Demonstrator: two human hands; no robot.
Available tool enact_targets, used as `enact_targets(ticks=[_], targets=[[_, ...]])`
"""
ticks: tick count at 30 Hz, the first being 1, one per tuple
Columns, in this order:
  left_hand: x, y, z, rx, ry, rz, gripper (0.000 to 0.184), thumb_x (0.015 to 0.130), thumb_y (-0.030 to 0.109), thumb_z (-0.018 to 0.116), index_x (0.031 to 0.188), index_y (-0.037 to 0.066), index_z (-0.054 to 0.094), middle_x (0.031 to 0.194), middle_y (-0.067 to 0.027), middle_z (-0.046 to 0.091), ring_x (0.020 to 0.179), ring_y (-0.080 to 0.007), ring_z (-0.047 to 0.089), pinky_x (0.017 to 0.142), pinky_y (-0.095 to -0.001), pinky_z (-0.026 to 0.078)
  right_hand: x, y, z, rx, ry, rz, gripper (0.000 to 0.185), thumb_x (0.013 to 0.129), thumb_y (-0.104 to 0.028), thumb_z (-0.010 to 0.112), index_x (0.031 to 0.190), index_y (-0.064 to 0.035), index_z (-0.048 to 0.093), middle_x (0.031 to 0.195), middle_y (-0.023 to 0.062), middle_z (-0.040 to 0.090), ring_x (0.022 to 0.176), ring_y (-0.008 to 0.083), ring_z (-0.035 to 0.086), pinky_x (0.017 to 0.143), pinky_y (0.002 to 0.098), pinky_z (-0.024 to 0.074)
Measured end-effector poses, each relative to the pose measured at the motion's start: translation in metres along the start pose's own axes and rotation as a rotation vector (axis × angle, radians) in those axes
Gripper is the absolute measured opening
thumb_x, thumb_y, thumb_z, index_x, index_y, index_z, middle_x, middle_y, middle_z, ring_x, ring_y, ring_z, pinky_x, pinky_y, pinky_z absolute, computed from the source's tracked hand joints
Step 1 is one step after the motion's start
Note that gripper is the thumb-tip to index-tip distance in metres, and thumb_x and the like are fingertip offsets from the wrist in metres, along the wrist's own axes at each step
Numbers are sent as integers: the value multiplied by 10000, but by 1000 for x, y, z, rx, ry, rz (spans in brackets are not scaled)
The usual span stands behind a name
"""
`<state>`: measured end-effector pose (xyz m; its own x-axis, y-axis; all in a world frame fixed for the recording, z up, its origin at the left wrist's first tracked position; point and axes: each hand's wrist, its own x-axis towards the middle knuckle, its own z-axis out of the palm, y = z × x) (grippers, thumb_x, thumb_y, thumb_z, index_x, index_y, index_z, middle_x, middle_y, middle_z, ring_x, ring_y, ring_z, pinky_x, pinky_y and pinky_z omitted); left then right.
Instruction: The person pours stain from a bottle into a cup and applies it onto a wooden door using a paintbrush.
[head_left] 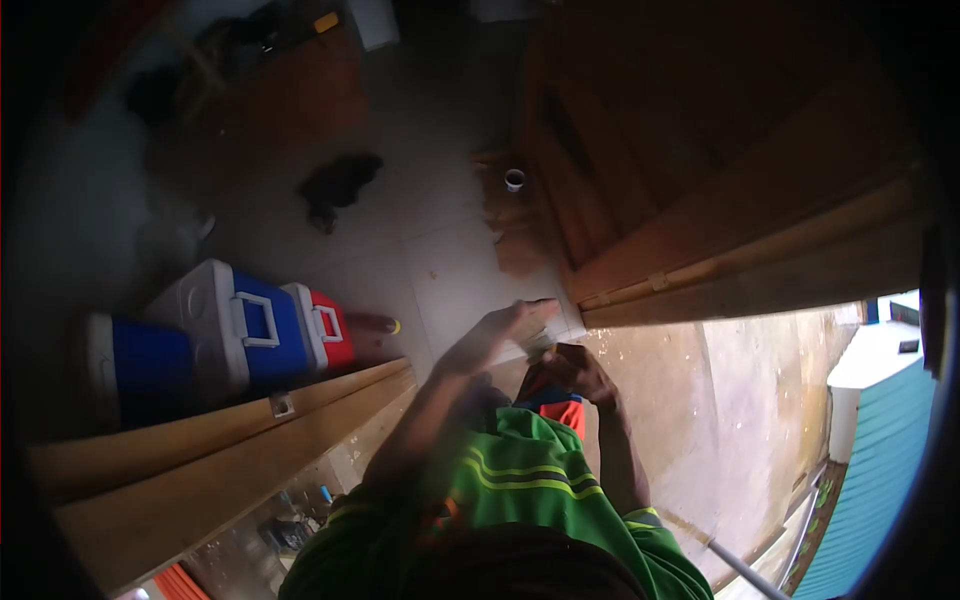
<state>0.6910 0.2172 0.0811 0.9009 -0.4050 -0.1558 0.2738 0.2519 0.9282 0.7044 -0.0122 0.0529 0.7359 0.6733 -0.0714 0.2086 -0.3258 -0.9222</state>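
Observation:
Both of my hands meet in front of my green shirt [530, 460], near the doorway's threshold. A small, pale, yellowish-green flat piece [538, 345] sits between them; motion and poor light hide what it is. My left hand [522, 318] is closed around its upper part, with the fingers pointing to the right. Against its lower end, my right hand [582, 373] has its fingers bent and pressed together. Below the hands, a bit of red and blue clothing [562, 412] shows.
Blue and red cool boxes [262, 322] stand left, behind a wooden door edge [240, 425]. A brown wooden door [690, 250] stands right. Farther in, a small cup [514, 180] rests by brown cardboard [515, 235], and a dark cloth-like heap [340, 187] lies on the tiles.

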Motion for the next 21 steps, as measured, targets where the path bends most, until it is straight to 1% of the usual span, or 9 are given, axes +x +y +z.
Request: enact_targets(ticks=[2, 3, 7, 9, 12, 14, 18, 19, 21], targets=[[13, 2, -21, 301, 121, 88, 705, 1022, 541, 259, 1426, -21, 394, 1444, -195, 440, 1359, -274, 399, 1149, -399, 254, 10, 84, -5, -295, 261, -291, 231, 980, -222, 524, 962, -32, 655, 667, 96, 568, 636, 155, 542, 555, 340, 427], [22, 0, -34, 452, 179, 123, 689, 1027, 523, 281, 1424, -29, 391, 1442, -197, 441, 1361, -277, 395, 1149, -400, 253, 19, 81, -8, -113, 321, 227, 181, 965, -161, 500, 889, -56, 626, 610, 110, 494, 586, 187, 524, 518, 375, 406], [49, -14, -83, 50, 261, 15, 637, 1033, 436, 370, 1422, -69, 348, 1444, -237, 417, 1372, -323, 370, 1156, -430, 237, 60, 121, -34, -319, 242, -123, 166, 949, -137, 486, 919, -83, 639, 572, 91, 448, 543, 184, 506, 501, 381, 412], [84, 6, -120, 152, 270, -16, 539, 1040, 367, 393, 1398, -35, 405, 1398, -189, 492, 1323, -269, 446, 1117, -388, 314, 97, 167, -42, -113, 110, 200, 180, 925, -94, 476, 1002, -66, 637, 827, 140, 592, 784, 278, 603, 669, 385, 492], [150, 48, -174, 382, 289, -117, 451, 1042, 305, 407, 1376, 5, 451, 1341, -135, 560, 1256, -222, 519, 1076, -351, 369, 172, 228, -54, -366, 285, -245, 167, 947, -108, 441, 932, -73, 604, 786, 131, 607, 739, 330, 615, 609, 431, 483], [185, 73, -208, 481, 320, -232, 424, 1037, 302, 428, 1357, 29, 483, 1306, -115, 592, 1226, -218, 546, 1049, -340, 400, 187, 261, -69, -400, 96, 149, 163, 957, -159, 468, 891, -60, 580, 795, 156, 607, 774, 357, 622, 628, 466, 472], [182, 63, -295, 690, 668, -345, 425, 1028, 329, 445, 1319, 28, 520, 1245, -139, 627, 1176, -256, 587, 978, -350, 462, 221, 252, -110, -537, 77, 209, 206, 949, -211, 497, 850, -38, 549, 742, 164, 555, 735, 388, 592, 601, 478, 455], [169, 47, -316, 685, 767, -397, 400, 1015, 299, 469, 1328, 55, 520, 1259, -153, 615, 1168, -261, 593, 971, -350, 468, 237, 247, -121, -664, -62, 369, 197, 830, -137, 588, 999, -36, 583, 834, 174, 604, 781, 386, 607, 675, 485, 500], [120, -13, -349, 592, 894, -437, 384, 988, 239, 505, 1333, 71, 525, 1270, -170, 599, 1129, -280, 607, 940, -359, 487, 270, 256, -140, -369, 40, 493, 217, 823, -142, 579, 1012, -36, 585, 895, 193, 634, 843, 399, 626, 725, 493, 506]])
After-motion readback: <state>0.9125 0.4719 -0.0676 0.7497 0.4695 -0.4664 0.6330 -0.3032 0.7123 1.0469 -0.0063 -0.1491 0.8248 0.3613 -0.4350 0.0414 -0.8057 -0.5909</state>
